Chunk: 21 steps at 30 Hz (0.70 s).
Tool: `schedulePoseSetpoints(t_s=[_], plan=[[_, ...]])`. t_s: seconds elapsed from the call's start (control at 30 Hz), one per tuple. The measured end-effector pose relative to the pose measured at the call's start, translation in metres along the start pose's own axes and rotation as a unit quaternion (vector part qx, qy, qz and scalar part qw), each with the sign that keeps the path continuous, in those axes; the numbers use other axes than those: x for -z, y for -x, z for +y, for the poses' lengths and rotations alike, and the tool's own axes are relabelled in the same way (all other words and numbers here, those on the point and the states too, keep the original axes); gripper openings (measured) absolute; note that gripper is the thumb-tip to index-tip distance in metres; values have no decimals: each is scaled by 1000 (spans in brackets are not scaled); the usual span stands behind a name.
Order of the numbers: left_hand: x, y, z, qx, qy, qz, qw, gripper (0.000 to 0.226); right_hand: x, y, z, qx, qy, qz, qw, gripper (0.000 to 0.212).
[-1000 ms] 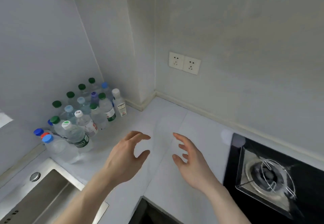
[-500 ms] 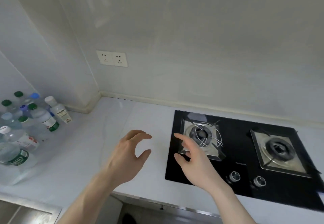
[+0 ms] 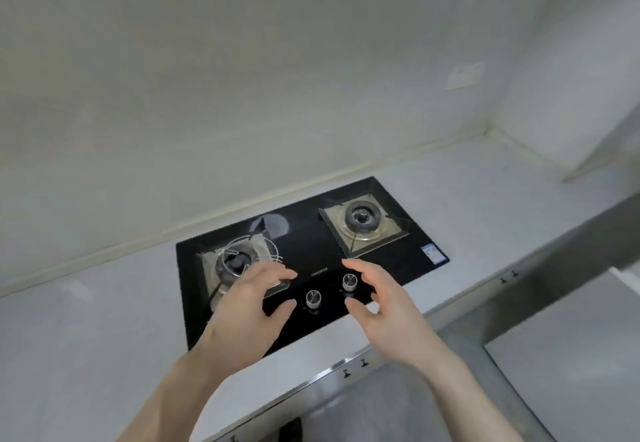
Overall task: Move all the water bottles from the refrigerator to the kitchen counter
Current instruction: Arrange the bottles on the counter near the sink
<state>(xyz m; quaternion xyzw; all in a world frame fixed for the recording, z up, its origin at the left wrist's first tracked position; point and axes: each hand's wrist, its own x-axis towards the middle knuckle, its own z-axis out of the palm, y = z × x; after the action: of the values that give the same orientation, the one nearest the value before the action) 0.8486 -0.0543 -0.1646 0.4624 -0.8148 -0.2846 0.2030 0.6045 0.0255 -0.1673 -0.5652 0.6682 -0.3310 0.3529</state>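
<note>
Head view: one pale kitchen counter (image 3: 86, 331) holds one black gas hob (image 3: 311, 268) with two burners and two knobs. Two bare hands hover above its front edge, left hand (image 3: 249, 310) and right hand (image 3: 384, 306), fingers loosely curved and apart, holding nothing. Water bottles are out of sight.

Illumination is soft, diffuse and even, with a cool grey-white cast; no source is visible. Shadows are faint. The black glass hob (image 3: 311, 261) shows a pale reflection patch between its burners. The whole frame is slightly soft. Wide-angle distortion bends the counter (image 3: 86, 331) edge and wall lines toward the borders.
</note>
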Motion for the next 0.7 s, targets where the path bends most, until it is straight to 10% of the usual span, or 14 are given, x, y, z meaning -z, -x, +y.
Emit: schedulePoseSetpoints(t_s=[0.7], plan=[[-145, -203, 169, -299, 41, -228, 926, 37, 167, 78, 68, -195, 35, 349, 916, 53]])
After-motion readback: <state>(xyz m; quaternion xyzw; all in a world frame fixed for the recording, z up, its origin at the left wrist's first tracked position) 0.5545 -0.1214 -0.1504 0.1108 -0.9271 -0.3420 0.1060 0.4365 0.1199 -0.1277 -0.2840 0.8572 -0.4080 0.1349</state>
